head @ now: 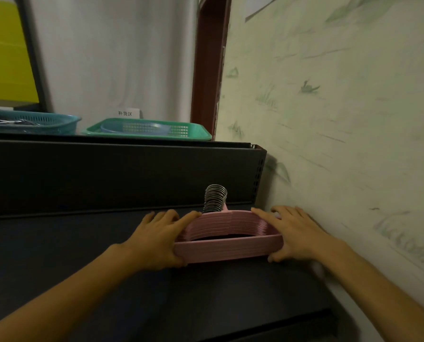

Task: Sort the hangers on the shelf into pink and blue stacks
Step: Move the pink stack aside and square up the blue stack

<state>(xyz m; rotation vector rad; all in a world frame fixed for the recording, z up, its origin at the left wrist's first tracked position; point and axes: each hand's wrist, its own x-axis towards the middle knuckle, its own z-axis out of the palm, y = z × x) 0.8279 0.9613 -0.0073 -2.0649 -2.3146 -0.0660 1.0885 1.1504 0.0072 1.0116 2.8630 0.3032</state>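
I have the pink stack (227, 239) on the shelf (82, 255), far right by the wall (342, 119). Left hand (156, 239) and right hand (292, 233) clamp its ends, thumbs under, probably squaring it up. No blue hangers visible.

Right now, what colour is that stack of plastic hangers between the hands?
Pink, with silver metal hooks; head view.

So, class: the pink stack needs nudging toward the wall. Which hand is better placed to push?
Probably the left hand: it grips the pink hanger stack on the end away from the wall; the right hand sits between them.
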